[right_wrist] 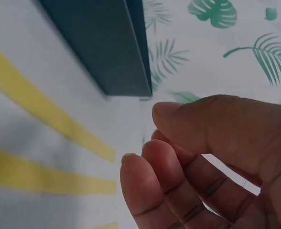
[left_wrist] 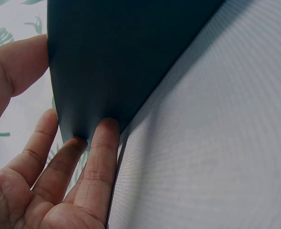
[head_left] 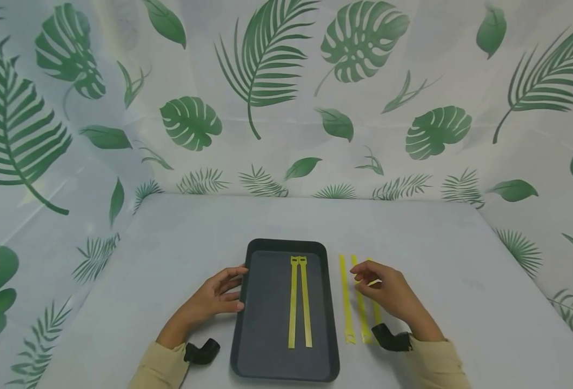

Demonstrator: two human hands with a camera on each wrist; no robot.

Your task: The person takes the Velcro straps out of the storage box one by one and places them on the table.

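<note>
A dark grey rectangular tray (head_left: 264,324) lies lengthwise on the table. Inside it are two yellow hook-and-loop cable ties (head_left: 293,308), slotted heads together at the far end and tails slightly apart. My left hand (head_left: 215,294) rests its fingertips along the tray's left wall; the left wrist view shows extended fingers against the dark side (left_wrist: 116,57). Right of the tray lie three more yellow cable ties (head_left: 347,302), side by side, heads toward me. Over them hovers my right hand (head_left: 386,286), thumb and fingers loosely bent with nothing between them, partly hiding two of the ties.
The white table (head_left: 194,227) extends around the tray on all sides. Leaf-printed white cloth (head_left: 277,135) stands behind and to both sides. Black wrist-worn devices (head_left: 202,351) sit at both cuffs.
</note>
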